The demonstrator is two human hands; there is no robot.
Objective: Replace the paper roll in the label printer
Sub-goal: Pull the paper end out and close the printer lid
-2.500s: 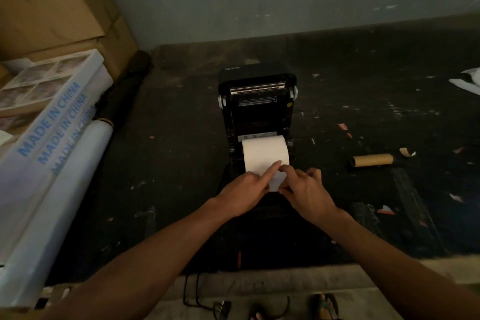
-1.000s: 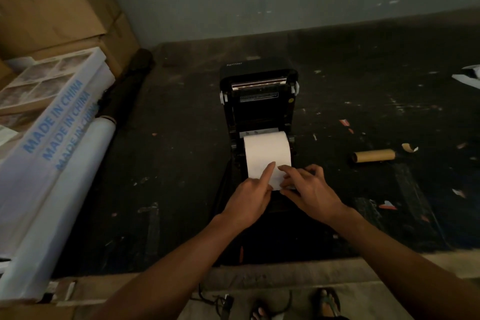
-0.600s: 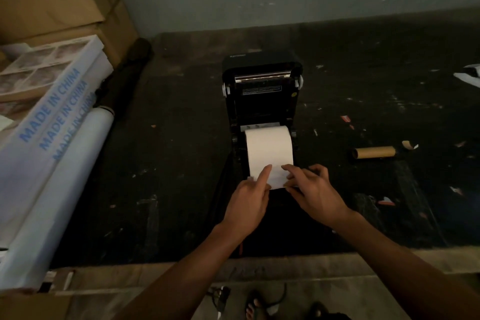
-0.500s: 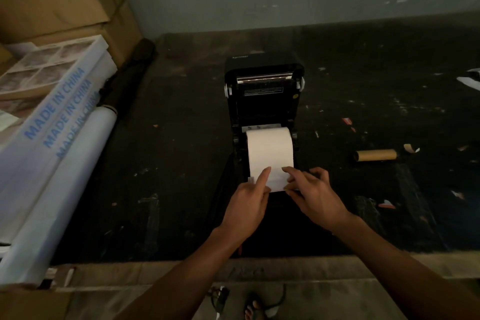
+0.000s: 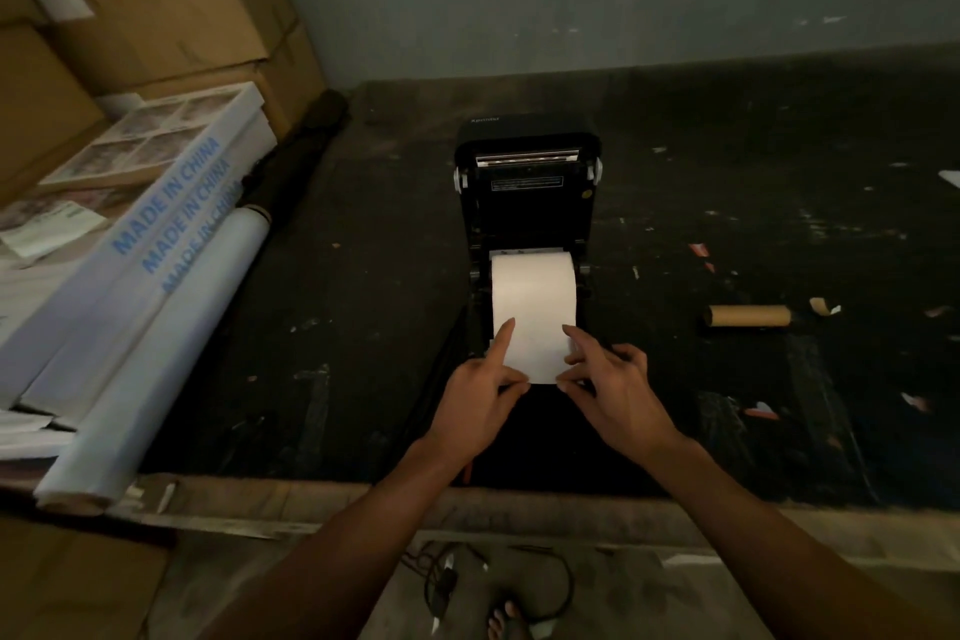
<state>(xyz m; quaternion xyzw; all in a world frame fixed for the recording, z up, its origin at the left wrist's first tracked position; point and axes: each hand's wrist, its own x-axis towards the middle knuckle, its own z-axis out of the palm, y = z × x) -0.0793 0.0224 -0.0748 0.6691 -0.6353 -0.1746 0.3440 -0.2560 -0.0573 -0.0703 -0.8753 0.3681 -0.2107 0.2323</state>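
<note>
White paper from the paper roll (image 5: 533,291) lies in the middle of the frame, seated in the open bay of the black label printer (image 5: 527,192), whose lid stands raised behind it toward the upper centre. A loose strip of this paper comes down over the front of the printer toward the person. The left hand (image 5: 480,398) is at the left edge of the strip: its index finger is stretched out and lies on the paper, while the other fingers are curled under; whether the thumb pinches the lower edge I cannot tell. The right hand (image 5: 615,392) is at the right edge of the strip, its fingers (image 5: 582,338) spread and only lightly bent, the tips touching the paper edge and the printer front; a real grasp is not visible. The printer stands on a dark, scratched bench (image 5: 337,353). At the right of the frame, well apart from the printer, lies a brown cardboard core (image 5: 748,316) on its side, with small paper scraps (image 5: 823,307) near it. At the left lie long white boxes (image 5: 156,234) printed "MADE IN CHINA", a white roll (image 5: 156,364) beside them, and brown cartons (image 5: 171,16) in the upper left. At the bottom centre, below the bench edge, a dark cable (image 5: 519,582) lies on the floor.
</note>
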